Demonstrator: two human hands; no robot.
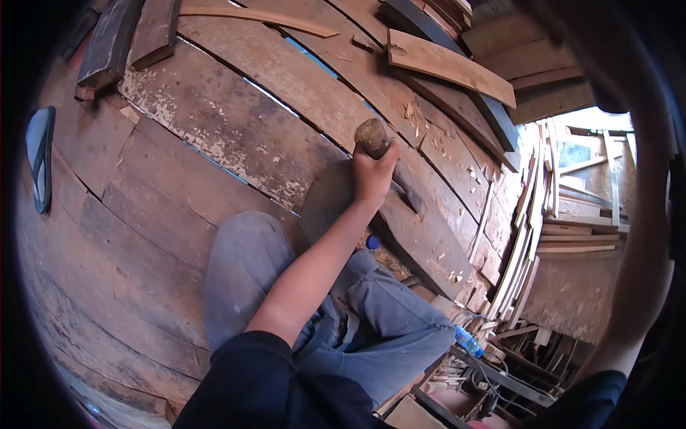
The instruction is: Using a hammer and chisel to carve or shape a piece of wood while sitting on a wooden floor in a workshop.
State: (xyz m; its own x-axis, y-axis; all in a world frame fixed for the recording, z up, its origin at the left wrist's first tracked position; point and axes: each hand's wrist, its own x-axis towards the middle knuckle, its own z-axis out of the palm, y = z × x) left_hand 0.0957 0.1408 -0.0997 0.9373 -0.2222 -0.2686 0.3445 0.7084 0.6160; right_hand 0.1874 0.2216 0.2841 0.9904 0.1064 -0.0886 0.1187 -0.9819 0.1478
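Observation:
My left hand [376, 171] is closed round a stubby, round-ended wooden piece [371, 134], its blunt end sticking up above my fist. The lower part of this piece is hidden by my hand. It is held over a thick wooden plank [425, 239] with a dark notch or gap beside my fist and shavings on its face. My right arm [639, 214] is raised along the right edge of the view. Up there my right hand [597, 36] is dark and blurred; its fingers and anything in them cannot be made out.
A blue bottle cap [372, 242] lies near my knee. Loose boards [450, 68] lie ahead, dark beams [111, 46] at the far left. A sandal [40, 159] rests on the gapped plank floor [150, 236]. Stacked strips [532, 236], a plastic bottle [468, 342] and cables are on the right.

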